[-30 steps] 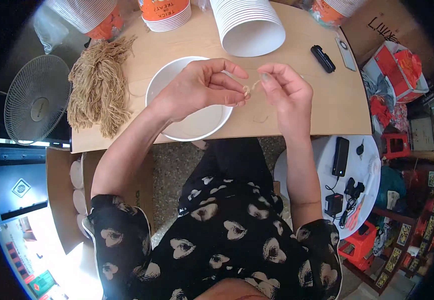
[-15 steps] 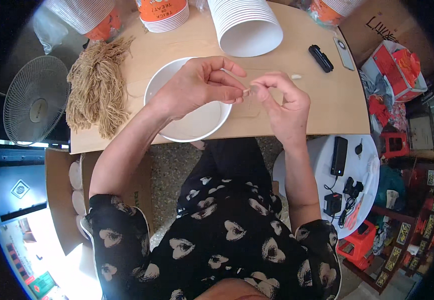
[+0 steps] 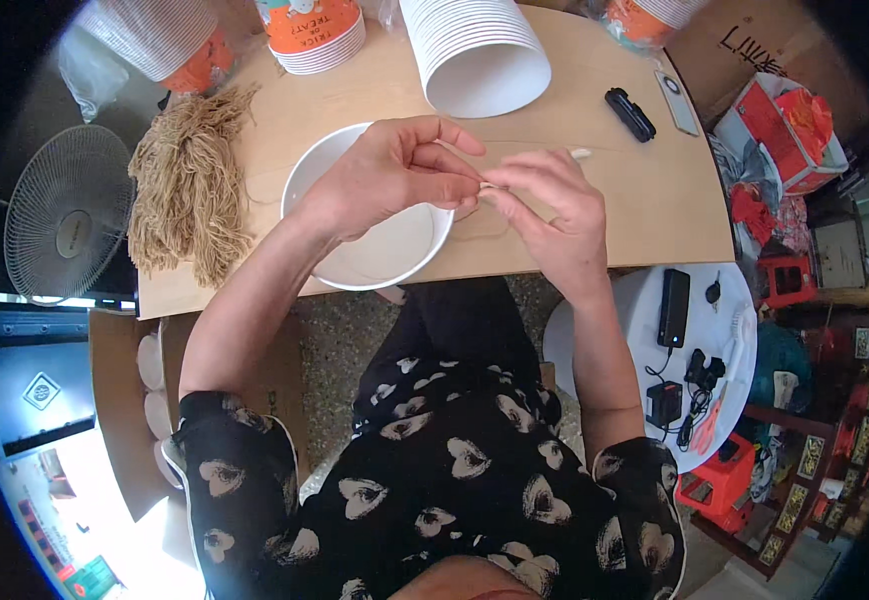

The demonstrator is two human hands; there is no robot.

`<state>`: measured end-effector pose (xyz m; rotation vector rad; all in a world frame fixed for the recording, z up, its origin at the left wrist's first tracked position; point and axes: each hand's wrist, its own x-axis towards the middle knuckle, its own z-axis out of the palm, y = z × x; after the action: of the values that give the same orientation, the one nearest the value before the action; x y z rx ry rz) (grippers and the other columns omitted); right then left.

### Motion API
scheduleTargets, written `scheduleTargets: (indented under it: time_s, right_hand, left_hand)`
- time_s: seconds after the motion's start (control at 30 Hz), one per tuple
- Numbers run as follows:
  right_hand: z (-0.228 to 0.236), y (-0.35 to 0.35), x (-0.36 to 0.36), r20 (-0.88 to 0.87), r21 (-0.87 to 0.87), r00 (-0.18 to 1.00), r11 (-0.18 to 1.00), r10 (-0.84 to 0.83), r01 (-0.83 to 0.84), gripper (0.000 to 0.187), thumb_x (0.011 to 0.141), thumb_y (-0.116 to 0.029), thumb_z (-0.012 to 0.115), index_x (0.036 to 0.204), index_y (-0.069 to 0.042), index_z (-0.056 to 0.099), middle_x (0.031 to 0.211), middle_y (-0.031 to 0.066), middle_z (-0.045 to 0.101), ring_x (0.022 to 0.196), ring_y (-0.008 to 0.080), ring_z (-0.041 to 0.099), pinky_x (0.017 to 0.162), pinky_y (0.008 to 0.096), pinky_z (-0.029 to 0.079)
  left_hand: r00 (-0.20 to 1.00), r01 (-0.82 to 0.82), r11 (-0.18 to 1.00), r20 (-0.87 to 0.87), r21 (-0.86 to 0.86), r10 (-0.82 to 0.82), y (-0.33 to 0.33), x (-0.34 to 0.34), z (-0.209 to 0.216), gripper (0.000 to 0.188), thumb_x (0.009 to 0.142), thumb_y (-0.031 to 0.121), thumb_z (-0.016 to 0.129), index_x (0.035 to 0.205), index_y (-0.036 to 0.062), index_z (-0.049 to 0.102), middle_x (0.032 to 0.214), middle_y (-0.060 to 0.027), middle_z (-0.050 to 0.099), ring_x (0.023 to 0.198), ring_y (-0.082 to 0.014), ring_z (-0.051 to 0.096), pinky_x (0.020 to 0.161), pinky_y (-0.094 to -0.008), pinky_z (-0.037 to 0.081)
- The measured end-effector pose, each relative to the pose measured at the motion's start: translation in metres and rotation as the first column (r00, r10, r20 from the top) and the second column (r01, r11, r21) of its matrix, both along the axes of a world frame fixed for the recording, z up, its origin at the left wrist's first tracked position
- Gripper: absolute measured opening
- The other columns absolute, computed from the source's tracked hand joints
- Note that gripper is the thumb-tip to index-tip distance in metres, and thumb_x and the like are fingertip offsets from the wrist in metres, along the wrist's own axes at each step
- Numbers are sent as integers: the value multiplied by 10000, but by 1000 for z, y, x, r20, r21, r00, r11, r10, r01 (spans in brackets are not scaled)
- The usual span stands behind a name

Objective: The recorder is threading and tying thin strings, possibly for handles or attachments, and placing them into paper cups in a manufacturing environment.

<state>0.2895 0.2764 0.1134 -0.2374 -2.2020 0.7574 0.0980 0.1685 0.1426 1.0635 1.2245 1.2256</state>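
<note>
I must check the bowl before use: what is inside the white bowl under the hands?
The white bowl looks empty where visible. The left hand covers its upper right part, so that part is hidden.

Both hands meet above the wooden tabletop (image 3: 645, 210), the left hand (image 3: 390, 180) over a white bowl (image 3: 330, 170) and the right hand (image 3: 555, 205) just beside it, fingertips pinched together on a small pale strand (image 3: 485, 187). A bundle of tan fibres (image 3: 190, 190) lies left of the bowl. Stacked paper cups (image 3: 475, 50) lie beyond the hands, a black clip (image 3: 630, 113) to their right.
</note>
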Motion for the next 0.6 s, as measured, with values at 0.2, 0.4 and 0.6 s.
scheduleTargets:
  time_s: [0.2,0.4,0.6]
  right_hand:
    - [-5,-2,6,-51,27,995,995,-91,93,163,789,3,756,942,13,700,995,98,676,882,170,625,798,284,478]
    - [-15,-2,15,-26,-636,985,757,173,-150,120,915,-107,669,928,1,618,877,10,646,823,97,588,757,260,464]
    - [-22,7,19,-116,-784,958,568,261,-250,143,943,-158,667,927,-28,610,794,-34,575,721,27,492,647,191,384]
  left_hand:
    - [999,25,1000,36,0,-25,1,-3,-6,367,873,4,689,1211,-40,553,991,-125,706,907,-157,690,823,-262,553]
    - [996,62,998,72,-5,-61,2,-6,-9,369,884,-6,660,1235,-26,546,1037,-105,693,977,-161,681,848,-270,551]
    - [996,72,997,61,-29,-70,3,-3,-4,357,901,6,643,1246,1,551,1077,-97,686,1035,-163,672,847,-261,552]
